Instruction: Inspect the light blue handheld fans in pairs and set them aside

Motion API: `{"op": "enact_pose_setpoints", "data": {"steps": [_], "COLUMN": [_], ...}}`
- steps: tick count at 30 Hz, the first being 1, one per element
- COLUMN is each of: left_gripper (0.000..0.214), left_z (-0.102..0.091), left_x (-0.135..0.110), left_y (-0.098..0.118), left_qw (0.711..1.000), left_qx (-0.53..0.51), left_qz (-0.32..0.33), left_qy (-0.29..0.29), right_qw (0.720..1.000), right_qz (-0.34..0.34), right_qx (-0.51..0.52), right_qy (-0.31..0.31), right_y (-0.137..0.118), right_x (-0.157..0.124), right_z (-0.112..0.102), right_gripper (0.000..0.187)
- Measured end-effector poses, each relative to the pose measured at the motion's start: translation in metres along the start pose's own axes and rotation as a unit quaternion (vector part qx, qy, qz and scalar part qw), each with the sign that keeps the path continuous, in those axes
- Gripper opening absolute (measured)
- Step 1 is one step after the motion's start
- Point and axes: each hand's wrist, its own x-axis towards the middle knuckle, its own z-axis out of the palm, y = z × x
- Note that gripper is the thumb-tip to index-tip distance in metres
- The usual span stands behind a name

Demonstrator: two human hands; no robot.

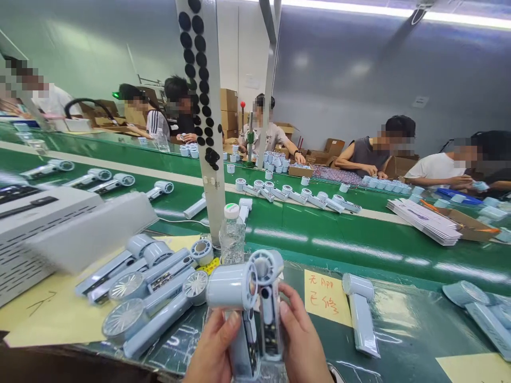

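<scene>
Two pale-blue handheld fans up in both hands, just above the bench edge, heads side by side & v. close; can't tell if they touch. The L-hand fan [232, 285] has its round head tilted toward the R one. The R-hand fan [270, 324] shows an open-backed handle w/ dark insides, small parts too small to ID.

L hand [213, 346]: closed around its fan's handle, fingers curled, not spread. R hand [301, 340]: same kind of wrap on the other handle. Whole-hand grips, no fingertip pinch; exact finger placement partly hidden.

Risks: exposed insides could snag or bend if a finger slips or the handle gets squeezed too hard. Heads this close could knock, scuffing housings or damaging a grille. Smooth plastic could slide from the grip, falling onto the pile L of the L hand. Water bottle [232, 234] stands just ahead of the hands; an elbow or dropped fan could tip it near the electronics.

Around: pile of fans [139, 282] on yellow paper L of L hand; handwritten yellow note [327, 298] just R of R hand, lone fan [360, 314] beyond it. Well ahead, green conveyor belt [319, 244] carries a row of fans; co-workers [271, 130] sit across it.
</scene>
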Motion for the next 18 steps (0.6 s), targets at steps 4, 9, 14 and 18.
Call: {"op": "enact_pose_setpoints", "data": {"steps": [4, 9, 14, 18], "left_gripper": [0.047, 0.043, 0.077, 0.071], "left_z": [-0.019, -0.039, -0.028, -0.007], "left_x": [0.011, 0.026, 0.03, 0.031], "left_y": [-0.008, -0.008, -0.002, -0.013], "left_qw": [0.969, 0.922, 0.995, 0.978], "left_qx": [-0.084, -0.167, 0.076, 0.176], "left_qz": [-0.119, -0.172, -0.034, -0.007], "left_qy": [-0.198, -0.303, -0.057, -0.115], "right_qw": [0.99, 0.943, 0.738, 0.548], "right_qz": [0.095, 0.05, -0.338, -0.553], "right_qx": [0.087, -0.305, -0.581, -0.602], "right_qy": [-0.06, -0.126, -0.058, -0.176], "right_y": [-0.001, 0.002, -0.024, -0.046], "right_x": [-0.003, 0.005, 0.002, -0.012], "right_z": [0.008, -0.015, -0.028, -0.006], "right_gripper": [0.057, 0.027, 0.019, 0.024]}}
